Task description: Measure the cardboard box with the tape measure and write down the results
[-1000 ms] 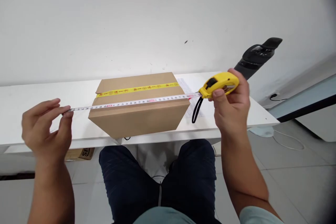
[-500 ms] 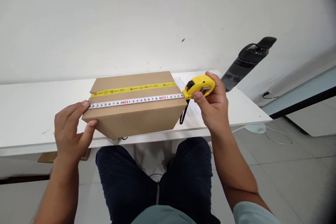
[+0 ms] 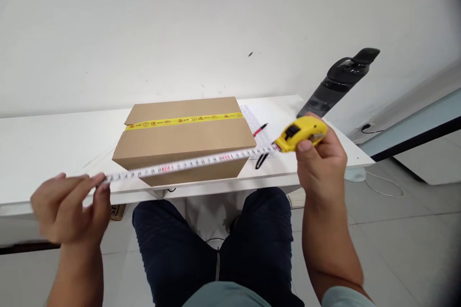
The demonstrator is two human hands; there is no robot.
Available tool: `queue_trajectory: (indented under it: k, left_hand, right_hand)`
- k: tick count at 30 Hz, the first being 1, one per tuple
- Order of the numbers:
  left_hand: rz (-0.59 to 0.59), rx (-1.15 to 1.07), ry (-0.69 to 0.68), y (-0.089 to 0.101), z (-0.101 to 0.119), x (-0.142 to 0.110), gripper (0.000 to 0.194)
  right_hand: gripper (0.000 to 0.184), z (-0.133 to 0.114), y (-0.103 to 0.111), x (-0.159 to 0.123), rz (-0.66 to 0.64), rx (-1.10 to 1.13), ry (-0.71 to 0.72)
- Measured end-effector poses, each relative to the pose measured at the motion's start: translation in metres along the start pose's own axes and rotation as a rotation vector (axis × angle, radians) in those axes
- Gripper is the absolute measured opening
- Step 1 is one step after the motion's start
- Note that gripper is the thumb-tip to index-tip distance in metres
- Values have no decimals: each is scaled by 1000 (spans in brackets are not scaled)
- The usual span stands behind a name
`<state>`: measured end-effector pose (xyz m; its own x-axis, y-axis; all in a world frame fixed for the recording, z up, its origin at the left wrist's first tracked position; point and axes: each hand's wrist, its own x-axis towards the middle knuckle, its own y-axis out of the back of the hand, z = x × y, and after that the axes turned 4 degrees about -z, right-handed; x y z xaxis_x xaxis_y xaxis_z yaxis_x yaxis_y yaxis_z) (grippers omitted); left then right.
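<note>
A brown cardboard box sealed with yellow printed tape sits on the white table. My right hand grips a yellow tape measure case off the box's right front corner. Its white blade stretches leftward in front of the box, held in the air. My left hand pinches the blade's end, low and to the left, over the table's front edge.
A printed paper sheet with a red pen lies right of the box. A black handheld vacuum leans against the wall at the table's right end. A cable lies on the tiled floor. My legs are under the table.
The tape lay along the box's top half a second ago. Both hands have pulled away toward me and apart, drawing the blade out longer in front of the box.
</note>
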<state>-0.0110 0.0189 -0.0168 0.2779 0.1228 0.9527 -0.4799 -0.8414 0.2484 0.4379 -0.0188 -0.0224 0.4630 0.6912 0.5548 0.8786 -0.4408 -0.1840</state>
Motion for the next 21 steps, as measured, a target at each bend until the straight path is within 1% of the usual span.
queue_trajectory:
  k: [1,3,5,6,7,9,10,11,12,14,16,18,19,20,21]
  left_hand:
    - [-21,-41,-21,6,11,-3,24]
    - [-116,-150,-143,15,42,-5,24]
    - [-236,-283,-314,17,78,-4,25]
    - [-280,-348,-354,15,96,-3,25]
    - [-309,-412,-351,11,114,-2,24]
    - [-311,-538,-264,-1,146,-4,19]
    - [-300,-586,-207,-8,158,-6,17]
    - [-288,-616,-154,-15,168,-8,17]
    - [-279,-631,-117,-21,174,-11,18]
    - [-272,-604,-84,-29,175,-14,26]
    - [-272,-526,-135,-32,159,-10,36]
    - [-247,-404,-229,-33,128,1,43]
    - [-232,-317,-243,-34,109,8,48]
    - [-181,-227,-219,-34,90,16,57]
    - [-169,-160,-132,-34,71,23,68]
  right_hand:
    - [51,-3,4,-11,7,12,-28]
    - [50,-9,4,-39,-41,40,-102]
    - [52,-17,-4,-68,-161,82,-189]
    - [54,-20,-11,-81,-237,105,-233]
    - [55,-23,-18,-93,-316,130,-274]
    - [57,-25,-31,-111,-466,189,-348]
    - [58,-24,-36,-117,-520,222,-389]
    - [61,-22,-39,-121,-545,256,-436]
    - [66,-18,-42,-124,-539,289,-486]
    - [84,-6,-43,-128,-468,334,-595]
    - [106,9,-42,-132,-384,363,-696]
    - [123,24,-42,-138,-345,388,-771]
    - [129,30,-43,-141,-339,402,-797]
    - [133,36,-44,-143,-339,418,-814]
    - [136,42,-45,-144,-346,435,-824]
